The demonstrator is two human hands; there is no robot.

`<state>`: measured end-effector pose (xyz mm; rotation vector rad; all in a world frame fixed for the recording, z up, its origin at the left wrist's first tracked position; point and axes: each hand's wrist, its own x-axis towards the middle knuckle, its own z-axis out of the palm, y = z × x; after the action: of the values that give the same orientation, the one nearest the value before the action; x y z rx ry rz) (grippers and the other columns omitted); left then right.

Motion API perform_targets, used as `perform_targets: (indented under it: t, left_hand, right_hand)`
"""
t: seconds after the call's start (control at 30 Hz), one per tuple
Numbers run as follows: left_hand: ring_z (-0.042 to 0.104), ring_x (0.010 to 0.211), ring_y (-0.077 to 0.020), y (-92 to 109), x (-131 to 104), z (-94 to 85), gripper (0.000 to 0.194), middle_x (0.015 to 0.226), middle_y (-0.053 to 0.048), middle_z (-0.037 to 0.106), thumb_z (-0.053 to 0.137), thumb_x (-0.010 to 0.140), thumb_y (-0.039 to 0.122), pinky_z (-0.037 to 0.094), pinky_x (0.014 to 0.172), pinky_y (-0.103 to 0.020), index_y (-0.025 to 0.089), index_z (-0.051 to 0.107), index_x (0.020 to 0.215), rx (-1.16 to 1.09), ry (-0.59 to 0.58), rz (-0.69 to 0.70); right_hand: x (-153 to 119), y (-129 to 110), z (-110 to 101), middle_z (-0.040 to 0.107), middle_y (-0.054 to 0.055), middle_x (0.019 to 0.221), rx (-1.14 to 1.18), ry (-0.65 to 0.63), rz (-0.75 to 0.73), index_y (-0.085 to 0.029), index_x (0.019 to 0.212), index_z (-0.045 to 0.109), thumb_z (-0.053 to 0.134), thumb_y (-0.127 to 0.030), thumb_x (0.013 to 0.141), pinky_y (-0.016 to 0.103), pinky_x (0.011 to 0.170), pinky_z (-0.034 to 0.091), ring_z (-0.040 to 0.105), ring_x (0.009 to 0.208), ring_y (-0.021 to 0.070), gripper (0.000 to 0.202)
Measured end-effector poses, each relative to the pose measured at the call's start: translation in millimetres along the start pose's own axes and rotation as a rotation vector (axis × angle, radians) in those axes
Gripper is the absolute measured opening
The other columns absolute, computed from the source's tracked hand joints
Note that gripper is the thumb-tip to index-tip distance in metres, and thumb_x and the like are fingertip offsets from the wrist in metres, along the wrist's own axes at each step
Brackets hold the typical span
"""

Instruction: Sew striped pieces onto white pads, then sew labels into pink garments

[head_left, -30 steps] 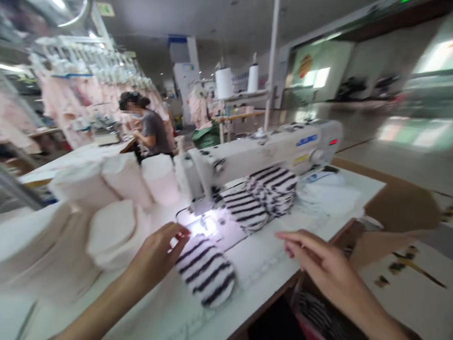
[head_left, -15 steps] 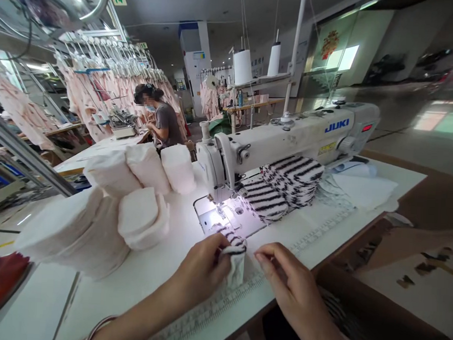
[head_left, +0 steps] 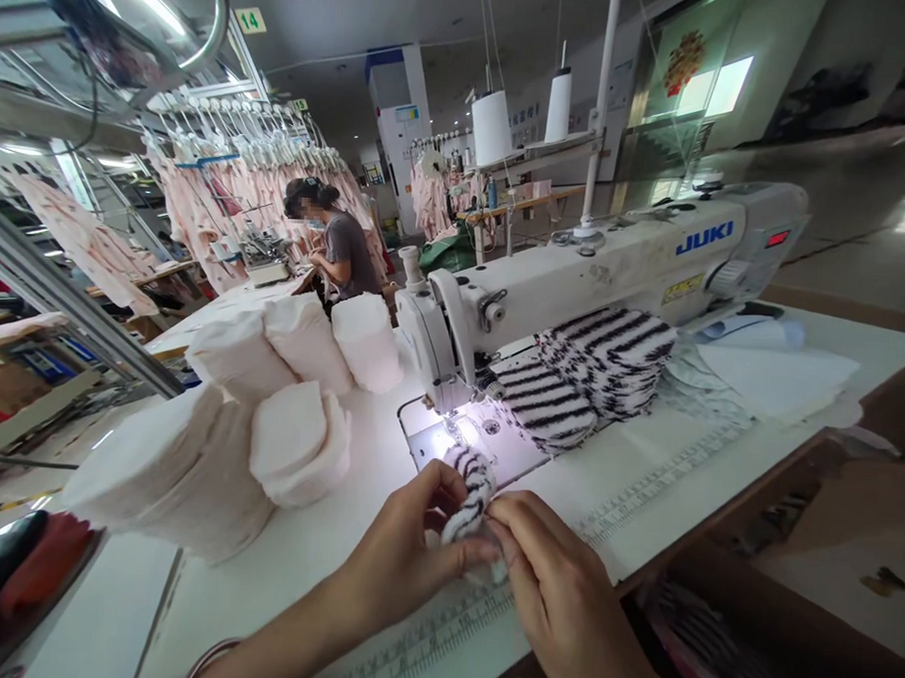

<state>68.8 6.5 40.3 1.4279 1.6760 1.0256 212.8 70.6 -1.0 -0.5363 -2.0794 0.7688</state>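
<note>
A small striped black-and-white fabric piece (head_left: 470,495) with a plain pale underside is curled between both hands, just in front of the sewing machine's needle area. My left hand (head_left: 406,537) pinches its left side between thumb and fingers. On its right edge, my right hand (head_left: 548,563) is closed, fingertips touching the cloth. The white sewing machine (head_left: 582,280) stands behind, its lamp lighting the metal needle plate (head_left: 425,440). Right of the needle, striped cut pieces (head_left: 547,398) lie under the machine arm, next to a taller striped stack (head_left: 609,356).
Several stacks of pale fluffy cut pieces (head_left: 154,466) fill the left of the white table (head_left: 322,583). A ruler strip (head_left: 447,634) runs along the front edge. Thread cones (head_left: 492,129) stand behind the machine. A co-worker (head_left: 344,239) sits further back by hanging pink garments.
My right hand has moved left and taken hold of the striped piece, which is now curled with its striped face showing more. The view has shifted slightly.
</note>
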Motion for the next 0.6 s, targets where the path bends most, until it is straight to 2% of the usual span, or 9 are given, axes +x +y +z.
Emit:
perform_targets:
  t: [0.1,0.2,0.33,0.43,0.53,0.6]
  left_hand:
    - [0.040,0.064,-0.0100,2,-1,-5.5,0.017,0.070,0.002,0.046,0.052,0.088,0.033,0.034,0.060,-0.022,0.016,0.049,0.088,0.150,-0.030,0.015]
    - [0.034,0.057,-0.0091,7,-1,-16.2,0.022,0.061,0.004,0.039,0.043,0.092,0.035,0.029,0.053,-0.022,0.017,0.047,0.080,0.181,-0.058,0.028]
    - [0.037,0.057,-0.0094,12,1,-30.3,0.024,0.063,0.003,0.042,0.043,0.091,0.036,0.028,0.051,-0.023,0.017,0.045,0.075,0.146,-0.053,-0.019]
    - [0.036,0.058,-0.0093,12,7,-36.4,0.025,0.063,0.003,0.043,0.046,0.089,0.036,0.027,0.051,-0.022,0.017,0.046,0.074,0.131,-0.102,-0.053]
    - [0.036,0.058,-0.0088,7,13,-38.6,0.028,0.064,0.003,0.040,0.048,0.088,0.043,0.025,0.048,-0.021,0.017,0.046,0.075,-0.013,-0.171,-0.141]
    - [0.037,0.060,-0.0091,2,15,-37.7,0.028,0.068,0.003,0.041,0.048,0.087,0.043,0.027,0.049,-0.020,0.017,0.049,0.080,-0.078,-0.187,-0.177]
  right_hand:
    - [3,0,-7,0.050,0.000,0.072,0.101,-0.039,0.067,-0.022,0.079,0.046,0.031,-0.023,0.094,0.022,0.058,0.040,0.052,0.066,0.0127,0.021]
    - [10,5,-21,0.042,-0.003,0.063,0.282,-0.123,0.262,-0.022,0.072,0.042,0.032,-0.036,0.095,0.021,0.053,0.038,0.046,0.058,0.0117,0.028]
    - [19,21,-40,0.033,-0.003,0.061,0.408,-0.195,0.471,-0.022,0.067,0.043,0.040,-0.048,0.089,0.021,0.050,0.035,0.037,0.055,0.0124,0.034]
    - [25,32,-45,0.036,-0.003,0.061,0.376,-0.245,0.504,-0.023,0.067,0.048,0.045,-0.051,0.086,0.022,0.052,0.037,0.039,0.057,0.0130,0.034]
    - [29,36,-40,0.039,-0.003,0.061,0.312,-0.291,0.486,-0.023,0.068,0.050,0.042,-0.051,0.088,0.021,0.053,0.039,0.043,0.057,0.0129,0.035]
    - [26,35,-34,0.044,-0.002,0.061,0.267,-0.233,0.458,-0.024,0.070,0.052,0.043,-0.050,0.088,0.021,0.051,0.041,0.048,0.058,0.0139,0.032]
